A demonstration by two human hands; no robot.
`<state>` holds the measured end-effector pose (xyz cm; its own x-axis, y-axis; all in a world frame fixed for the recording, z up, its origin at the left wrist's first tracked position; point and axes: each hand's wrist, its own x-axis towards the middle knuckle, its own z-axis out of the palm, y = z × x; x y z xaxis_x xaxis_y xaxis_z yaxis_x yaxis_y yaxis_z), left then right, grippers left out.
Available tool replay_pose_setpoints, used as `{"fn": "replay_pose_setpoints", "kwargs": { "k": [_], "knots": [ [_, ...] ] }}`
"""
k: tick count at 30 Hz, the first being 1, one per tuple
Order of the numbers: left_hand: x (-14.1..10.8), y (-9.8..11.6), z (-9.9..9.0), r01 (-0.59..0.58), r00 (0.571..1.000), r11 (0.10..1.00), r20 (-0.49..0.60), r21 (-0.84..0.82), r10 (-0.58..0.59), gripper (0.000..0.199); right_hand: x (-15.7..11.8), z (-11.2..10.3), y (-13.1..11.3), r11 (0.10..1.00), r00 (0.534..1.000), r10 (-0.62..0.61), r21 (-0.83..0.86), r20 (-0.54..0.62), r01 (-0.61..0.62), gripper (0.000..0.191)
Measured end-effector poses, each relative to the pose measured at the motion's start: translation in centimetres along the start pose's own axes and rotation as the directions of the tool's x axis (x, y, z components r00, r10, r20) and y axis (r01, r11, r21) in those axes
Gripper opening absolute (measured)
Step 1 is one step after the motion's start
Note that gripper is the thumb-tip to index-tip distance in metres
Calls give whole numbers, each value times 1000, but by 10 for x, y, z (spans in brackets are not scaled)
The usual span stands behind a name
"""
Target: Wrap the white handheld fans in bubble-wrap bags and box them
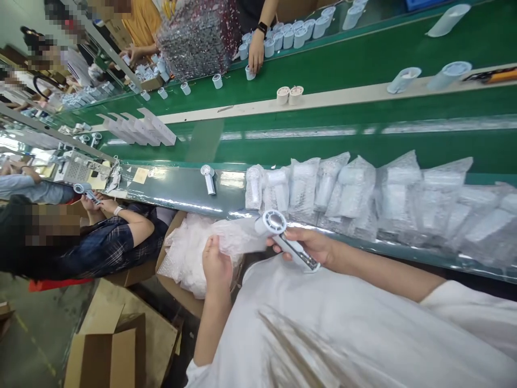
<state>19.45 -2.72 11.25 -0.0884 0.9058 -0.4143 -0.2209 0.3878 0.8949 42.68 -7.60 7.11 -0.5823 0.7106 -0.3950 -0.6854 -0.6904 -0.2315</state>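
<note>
Fan (287,243) is in the right fingers (297,233), which are closed round its handle. Long axis slants: round head out past the fingertips toward the left hand, handle end back under the palm. Left fingers (212,248) pinch one bubble bag (238,235), which stretches across to the fan head; can't tell if the head is inside, in front of or just touching it. Right hand nearer the fan, left nearer the box of bags (167,267), just below and beside its fingers.

Counts: bare fans, one held, one loose fan (208,180) on the desk (173,186) beyond the left fingers, one in a co-worker's hands (95,202) farther left. Wrapped fans (350,188): about nine, beyond and right of the right fingers, overlapping at the far end. Well beyond both hands: two short cups (289,95), about four white boxes (139,128).
</note>
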Motion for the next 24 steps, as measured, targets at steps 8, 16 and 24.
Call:
{"fn": "replay_pose_setpoints", "kwargs": {
  "k": [8,16,24],
  "knots": [
    [25,15,2,131,980,991,152,-34,-125,30,-18,-14,-14,1000,1000,-9,21,9,9,48],
    [52,-15,16,201,972,963,83,179,-218,20,-13,-5,-18,972,969,-230,-24,86,233,42],
    [-6,-4,51,-319,928,867,313,382,203,36,-13,7,-13,915,923,-384,-131,3,381,44]
  ]
}}
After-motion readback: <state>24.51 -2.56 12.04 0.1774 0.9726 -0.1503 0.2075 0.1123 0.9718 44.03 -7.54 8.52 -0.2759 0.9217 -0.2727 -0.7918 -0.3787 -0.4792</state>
